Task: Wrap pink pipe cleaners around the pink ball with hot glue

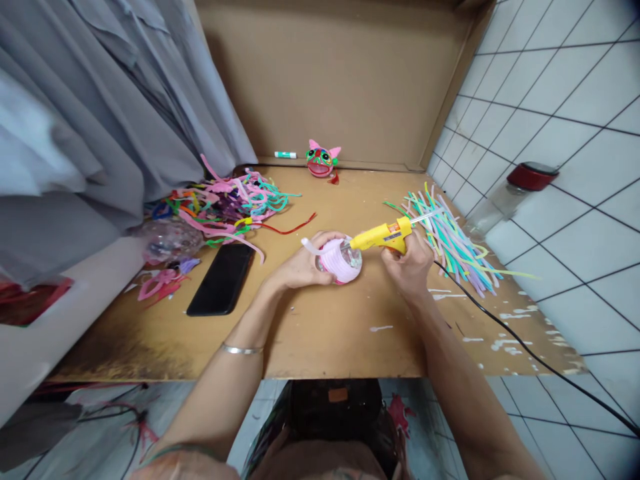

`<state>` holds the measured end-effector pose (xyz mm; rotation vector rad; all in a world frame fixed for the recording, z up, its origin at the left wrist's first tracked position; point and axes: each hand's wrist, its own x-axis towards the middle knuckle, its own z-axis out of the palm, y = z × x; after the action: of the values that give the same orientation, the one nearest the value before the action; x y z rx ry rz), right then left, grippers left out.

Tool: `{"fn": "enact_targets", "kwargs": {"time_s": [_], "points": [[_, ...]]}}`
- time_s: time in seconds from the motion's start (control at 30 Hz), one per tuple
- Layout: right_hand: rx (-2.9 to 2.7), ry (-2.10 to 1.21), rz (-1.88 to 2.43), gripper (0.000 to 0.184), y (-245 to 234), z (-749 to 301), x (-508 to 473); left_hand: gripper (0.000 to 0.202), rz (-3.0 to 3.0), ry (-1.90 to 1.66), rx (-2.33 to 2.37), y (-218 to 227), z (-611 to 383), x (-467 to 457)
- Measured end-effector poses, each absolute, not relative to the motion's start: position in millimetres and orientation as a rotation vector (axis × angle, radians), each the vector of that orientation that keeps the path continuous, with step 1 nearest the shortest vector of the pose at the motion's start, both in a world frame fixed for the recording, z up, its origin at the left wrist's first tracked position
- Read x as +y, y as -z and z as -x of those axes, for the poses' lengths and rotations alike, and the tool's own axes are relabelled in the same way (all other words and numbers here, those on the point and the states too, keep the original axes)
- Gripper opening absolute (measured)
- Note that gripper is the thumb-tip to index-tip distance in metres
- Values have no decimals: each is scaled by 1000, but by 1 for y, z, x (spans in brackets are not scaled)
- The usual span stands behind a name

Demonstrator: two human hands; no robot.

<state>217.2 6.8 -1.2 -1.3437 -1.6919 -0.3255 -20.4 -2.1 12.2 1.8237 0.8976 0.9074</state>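
- Glue gun: yellow, with an orange label.
- Coiled piece: pale pink, ringed in bands.
- Table: tan, splashed white near its right edge, stained dark toward the near left corner.
- Strips by the right edge: mint, lilac and yellow.
- Heap toward the far left corner: pink, turquoise, purple, red.
- Animal ornament, far edge: pink, green, red.

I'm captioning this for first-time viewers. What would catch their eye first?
Probably the bright yellow glue gun in the right hand, near the middle, its nozzle at the round pink piece in the left hand. Next, perhaps, the pink-eared toy face at the table's back, and the colorful tangle of strips on the left, opposite the straighter pastel bundle on the right.
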Motion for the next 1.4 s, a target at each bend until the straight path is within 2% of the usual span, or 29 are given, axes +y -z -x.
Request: {"fn": "enact_targets", "kwargs": {"time_s": [0.6,1.4], "points": [[-1667,451,1187,7,1,-219,8,80,-1858,-921,864,-9,21,2],[-1631,344,1200,8,0,-219,8,80,-1890,-915,861,-9,22,1]]}}
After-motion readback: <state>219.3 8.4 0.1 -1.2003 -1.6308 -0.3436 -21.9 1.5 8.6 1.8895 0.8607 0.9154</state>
